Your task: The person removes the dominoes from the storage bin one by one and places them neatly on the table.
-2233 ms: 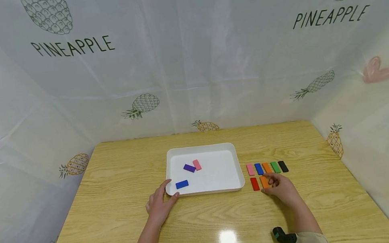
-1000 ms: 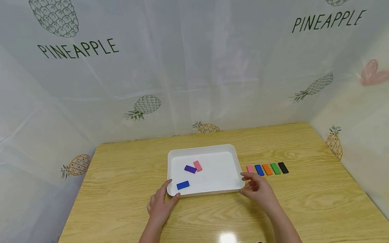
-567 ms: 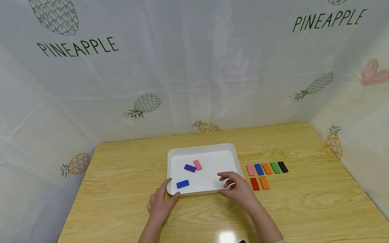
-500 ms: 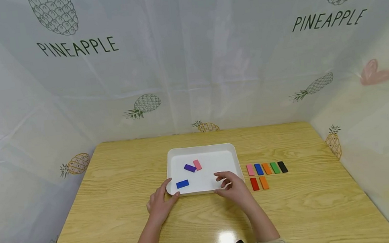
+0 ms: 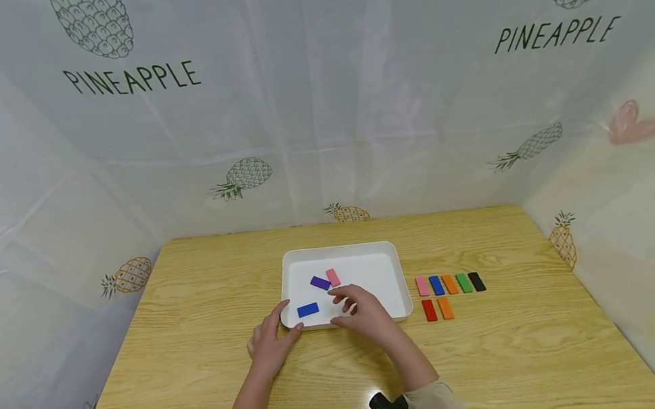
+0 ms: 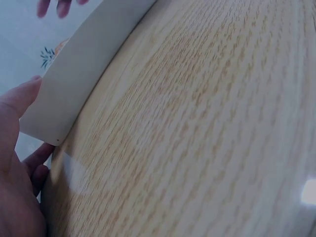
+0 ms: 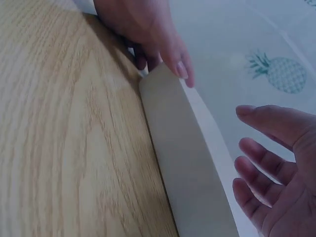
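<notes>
A white rectangular tray (image 5: 372, 270) lies on the table. My left hand (image 5: 267, 341) holds its near left corner, thumb on the front wall and fingers around the left side; in the left wrist view the thumb sits at the rim. Inside the tray are a blue block (image 5: 308, 310), a purple block (image 5: 321, 282) and a pink block (image 5: 333, 277), all small, flat and rectangular. Over the tray's front part hovers my right hand (image 5: 368, 312), right of the blue block, fingers loosely bent. Nothing shows between its fingers (image 7: 259, 182) in the right wrist view.
Right of the tray, flat blocks lie in two rows on the wooden table (image 5: 192, 303). The back row has pink, blue, orange, green (image 5: 464, 282) and black (image 5: 477, 281); the front one has red (image 5: 429, 310) and orange (image 5: 445, 308). A pineapple-print curtain (image 5: 314, 97) surrounds the table.
My right hand has moved left from above the block rows, across the tray's right side, to near the blue block. The left hand has stayed at the tray corner. The blocks lie as before.
</notes>
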### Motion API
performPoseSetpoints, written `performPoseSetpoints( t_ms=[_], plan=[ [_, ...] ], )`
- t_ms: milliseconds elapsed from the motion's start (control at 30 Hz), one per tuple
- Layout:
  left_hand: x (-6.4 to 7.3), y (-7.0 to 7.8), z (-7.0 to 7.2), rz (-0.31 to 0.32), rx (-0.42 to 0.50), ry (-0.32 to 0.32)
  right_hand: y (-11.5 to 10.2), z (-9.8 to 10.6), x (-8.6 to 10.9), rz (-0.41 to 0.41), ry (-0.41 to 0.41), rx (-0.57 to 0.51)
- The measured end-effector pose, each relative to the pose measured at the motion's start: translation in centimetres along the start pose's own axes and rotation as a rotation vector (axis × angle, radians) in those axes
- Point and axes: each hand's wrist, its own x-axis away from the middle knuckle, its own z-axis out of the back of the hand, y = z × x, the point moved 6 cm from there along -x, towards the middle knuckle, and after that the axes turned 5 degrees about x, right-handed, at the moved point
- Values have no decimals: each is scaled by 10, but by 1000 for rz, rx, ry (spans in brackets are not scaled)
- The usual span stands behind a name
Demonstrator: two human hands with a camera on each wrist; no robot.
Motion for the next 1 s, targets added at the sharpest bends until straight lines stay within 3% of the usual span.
performPoseSetpoints(
  t_ms=[167,433,1000],
  plan=[
    [0,0,0,1,-3,-1,-1,-9,-13,-14,-30,-24],
    [0,0,0,5,1,-6,11,-22,-35,-112,-102,-21],
    [1,1,0,-3,16,-1,23,-43,-58,-120,-252,144]
  ],
)
